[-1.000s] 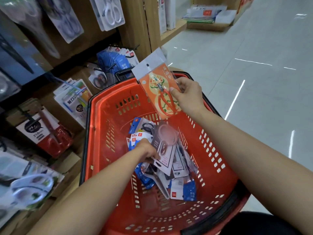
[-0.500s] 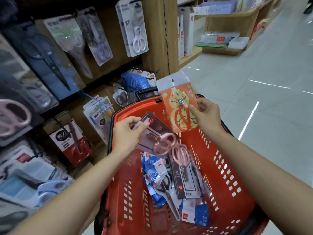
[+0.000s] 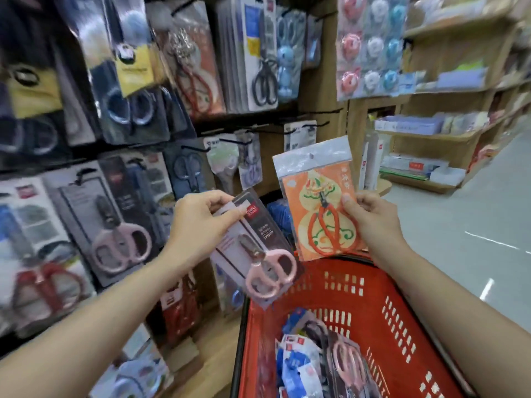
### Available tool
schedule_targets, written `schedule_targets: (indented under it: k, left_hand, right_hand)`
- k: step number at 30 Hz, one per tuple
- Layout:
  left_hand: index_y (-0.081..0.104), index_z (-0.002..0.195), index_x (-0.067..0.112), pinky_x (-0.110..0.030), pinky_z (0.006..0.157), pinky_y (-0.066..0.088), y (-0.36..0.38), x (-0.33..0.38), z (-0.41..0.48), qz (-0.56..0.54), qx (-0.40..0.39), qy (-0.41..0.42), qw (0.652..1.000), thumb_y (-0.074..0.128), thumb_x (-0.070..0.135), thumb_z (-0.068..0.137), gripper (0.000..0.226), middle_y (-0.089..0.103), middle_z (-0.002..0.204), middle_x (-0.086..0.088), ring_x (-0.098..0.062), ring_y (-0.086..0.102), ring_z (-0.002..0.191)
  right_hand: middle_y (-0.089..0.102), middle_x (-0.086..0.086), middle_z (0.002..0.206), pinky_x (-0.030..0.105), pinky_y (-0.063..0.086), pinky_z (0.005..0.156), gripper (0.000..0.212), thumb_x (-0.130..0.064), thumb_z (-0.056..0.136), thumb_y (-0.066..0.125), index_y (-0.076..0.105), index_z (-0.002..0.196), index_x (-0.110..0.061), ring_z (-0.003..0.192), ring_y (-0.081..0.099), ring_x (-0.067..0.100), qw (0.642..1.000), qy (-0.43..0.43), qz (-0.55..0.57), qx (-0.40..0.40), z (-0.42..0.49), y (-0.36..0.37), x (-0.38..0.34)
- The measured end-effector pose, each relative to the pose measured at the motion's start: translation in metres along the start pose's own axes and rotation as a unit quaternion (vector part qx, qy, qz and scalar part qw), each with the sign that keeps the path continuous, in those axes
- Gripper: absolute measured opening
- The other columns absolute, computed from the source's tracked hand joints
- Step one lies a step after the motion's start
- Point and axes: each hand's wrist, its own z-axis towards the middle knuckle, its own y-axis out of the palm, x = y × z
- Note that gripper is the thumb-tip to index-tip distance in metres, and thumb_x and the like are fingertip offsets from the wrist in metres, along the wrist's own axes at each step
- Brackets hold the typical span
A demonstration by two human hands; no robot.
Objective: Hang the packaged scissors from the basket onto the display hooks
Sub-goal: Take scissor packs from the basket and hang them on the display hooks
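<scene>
My left hand grips the top of a dark pack of pink-handled scissors, held tilted above the red basket. My right hand pinches the right edge of an orange pack of red-handled scissors, upright, with its clear hang tab on top. Several more packs lie in the basket, among them another pink pair. Display hooks with hanging scissor packs cover the wall behind both hands. A matching pink-scissors pack hangs to the left of my left hand.
Wooden shelves with stationery boxes run along the right. Grey floor lies right of the basket. Packs of round pastel items hang at upper right. Lower hooks at left hold red scissors packs.
Both hands rose from the basket to the hook wall. My left hand lifted the pink-scissors pack out of the pile. The view tilted up from the basket to the display.
</scene>
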Motion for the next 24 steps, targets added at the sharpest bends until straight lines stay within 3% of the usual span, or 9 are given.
schedule_targets:
  k: [2,5,9,13,16,19,21,24]
  left_hand:
    - [0.073,0.077,0.027,-0.028,0.063,0.049,-0.020,0.013,0.013,0.037,0.031,0.031,0.998,0.081,0.033,0.089,0.015,0.074,0.076,0.012,-0.004,0.067,0.070]
    - [0.069,0.083,0.028,-0.033,0.065,0.040,-0.051,0.036,0.029,0.178,0.100,0.087,0.975,0.073,0.049,0.091,0.023,0.066,0.077,0.014,-0.013,0.059,0.078]
    - [0.072,0.086,0.021,-0.039,0.083,0.038,-0.087,0.050,0.050,0.299,0.173,0.195,0.918,0.076,0.042,0.090,0.022,0.073,0.106,0.008,-0.021,0.058,0.103]
    - [0.074,0.090,0.019,-0.046,0.092,0.042,-0.113,0.038,0.060,0.314,0.172,0.125,0.925,0.074,0.043,0.089,0.024,0.072,0.123,0.003,-0.026,0.061,0.114]
    - [0.068,0.083,0.028,-0.041,0.080,0.052,-0.118,0.030,0.055,0.310,0.147,0.066,0.937,0.066,0.053,0.092,0.027,0.075,0.114,0.010,-0.022,0.069,0.105]
    - [0.069,0.094,0.030,-0.034,0.061,0.040,-0.116,0.028,0.051,0.339,0.157,0.040,0.927,0.063,0.056,0.095,0.027,0.076,0.091,0.006,-0.028,0.071,0.091]
    - [0.066,0.092,0.031,-0.033,0.056,0.032,-0.116,0.029,0.052,0.351,0.167,0.040,0.921,0.062,0.057,0.096,0.027,0.072,0.076,0.003,-0.031,0.070,0.079]
    - [0.060,0.085,0.032,-0.030,0.054,0.033,-0.117,0.029,0.055,0.349,0.171,0.029,0.921,0.058,0.061,0.095,0.032,0.068,0.070,0.007,-0.026,0.066,0.071]
  right_hand:
    - [0.079,0.010,0.084,0.045,0.061,0.078,0.018,-0.026,0.097,0.072,0.072,0.084,-0.013,0.081,0.076,0.028,0.999,-0.031,-0.016,0.002,0.016,0.016,-0.025]
    - [0.075,-0.002,0.069,0.035,0.059,0.065,0.021,-0.022,0.098,0.070,0.067,0.078,-0.014,0.066,0.073,0.016,0.999,-0.053,-0.004,-0.011,0.036,0.039,-0.060]
    - [0.077,-0.001,0.078,0.036,0.065,0.065,0.011,-0.015,0.101,0.065,0.065,0.090,-0.014,0.073,0.076,0.017,0.996,-0.075,0.031,-0.048,0.057,0.068,-0.101]
    - [0.078,-0.001,0.079,0.034,0.064,0.064,0.011,-0.010,0.102,0.062,0.066,0.093,-0.013,0.073,0.076,0.017,0.993,-0.086,0.049,-0.059,0.074,0.098,-0.138]
    - [0.075,0.011,0.085,0.039,0.062,0.070,0.014,-0.008,0.100,0.062,0.067,0.087,-0.011,0.075,0.073,0.023,0.994,-0.085,0.039,-0.059,0.086,0.119,-0.162]
    - [0.076,0.013,0.089,0.038,0.062,0.071,0.013,-0.010,0.098,0.062,0.068,0.086,-0.012,0.081,0.074,0.026,0.995,-0.085,0.034,-0.048,0.093,0.132,-0.180]
    - [0.076,0.010,0.090,0.036,0.063,0.071,0.013,-0.013,0.098,0.062,0.068,0.087,-0.013,0.083,0.075,0.025,0.994,-0.092,0.041,-0.042,0.094,0.137,-0.188]
    - [0.077,0.013,0.099,0.041,0.065,0.079,0.010,-0.016,0.100,0.061,0.068,0.094,-0.012,0.090,0.077,0.026,0.994,-0.093,0.040,-0.045,0.097,0.143,-0.195]
